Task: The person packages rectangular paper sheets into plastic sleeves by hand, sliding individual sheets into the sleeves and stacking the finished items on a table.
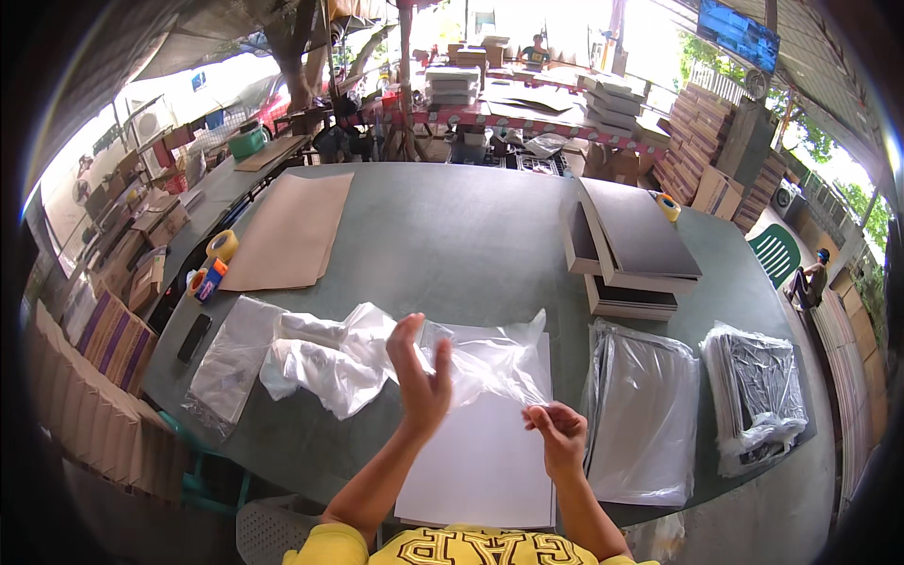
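Left hand (418, 375), spread open, hides part of the plastic film (485, 363), contact unclear; right hand (559, 431) pinches its gathered end.

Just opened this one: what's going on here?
A person's right hand pinches an end of some clear plastic that lies partly over a white sheet. The left hand is open by the plastic, its fingers unclosed; whether it touches is unclear. A plastic-covered pack lies to the right on the table, brown paper to the left.
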A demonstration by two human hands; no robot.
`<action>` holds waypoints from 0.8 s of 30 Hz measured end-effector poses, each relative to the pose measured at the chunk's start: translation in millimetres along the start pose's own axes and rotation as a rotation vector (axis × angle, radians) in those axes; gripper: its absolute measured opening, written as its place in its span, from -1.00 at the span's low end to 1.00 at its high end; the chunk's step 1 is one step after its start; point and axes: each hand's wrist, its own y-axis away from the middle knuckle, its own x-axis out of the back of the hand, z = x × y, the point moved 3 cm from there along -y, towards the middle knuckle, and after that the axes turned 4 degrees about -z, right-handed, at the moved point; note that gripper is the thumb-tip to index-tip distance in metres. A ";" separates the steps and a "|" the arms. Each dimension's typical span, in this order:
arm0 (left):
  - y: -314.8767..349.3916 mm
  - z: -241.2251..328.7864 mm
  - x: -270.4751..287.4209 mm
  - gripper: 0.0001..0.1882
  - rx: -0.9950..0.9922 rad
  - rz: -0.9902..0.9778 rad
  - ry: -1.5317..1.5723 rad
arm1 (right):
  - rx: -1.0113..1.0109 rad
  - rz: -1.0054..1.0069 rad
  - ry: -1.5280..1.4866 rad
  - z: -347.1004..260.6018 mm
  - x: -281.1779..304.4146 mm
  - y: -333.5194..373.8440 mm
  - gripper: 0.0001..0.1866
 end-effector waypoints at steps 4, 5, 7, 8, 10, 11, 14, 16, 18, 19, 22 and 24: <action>40.7 57.4 -1.7 -0.33 -0.639 -0.160 0.075 | 0.438 0.076 0.584 -38.3 -17.0 5.6 -0.88; 49.4 52.6 -7.8 -0.32 -0.609 -0.246 0.045 | 0.596 0.107 0.716 -48.0 -21.5 6.3 -0.88; 49.9 52.7 -18.2 -0.33 -0.499 -0.318 0.058 | 0.758 0.160 0.851 -54.7 -20.6 8.4 -0.87; 51.5 52.6 -20.1 -0.36 -0.513 -0.380 0.018 | 0.757 0.167 0.848 -53.1 -16.1 7.9 -0.87; 56.1 52.2 -21.9 -0.41 -0.532 -0.506 -0.062 | 0.750 0.157 0.812 -50.4 -8.2 5.7 -0.82; 53.2 53.4 -22.4 -0.62 -0.555 -0.513 0.017 | 0.747 0.140 0.776 -49.9 -5.5 3.8 -0.78; 67.9 24.8 -36.7 -0.80 -0.231 -0.946 0.321 | 0.640 0.037 0.575 -72.3 -21.5 -0.3 -0.60; 68.3 26.7 -36.7 -0.81 0.058 -1.046 0.608 | 0.463 -0.164 0.524 -70.6 -22.8 -4.7 -0.48; 67.9 32.7 -30.5 -0.81 0.569 -1.217 0.877 | 0.201 -0.498 0.571 -49.5 -8.5 -10.4 -0.39; 58.9 40.1 -25.7 -0.77 0.640 -1.227 1.055 | 0.243 -0.635 0.705 -53.3 -9.4 -9.4 -0.44; 53.1 31.8 -19.8 -0.76 0.879 -1.331 1.395 | 0.071 -0.633 0.565 -39.8 -5.6 -3.6 -0.49; 52.0 28.3 -18.0 -0.77 0.939 -1.241 1.676 | 0.017 -0.507 0.292 -35.4 -3.7 -2.9 -0.76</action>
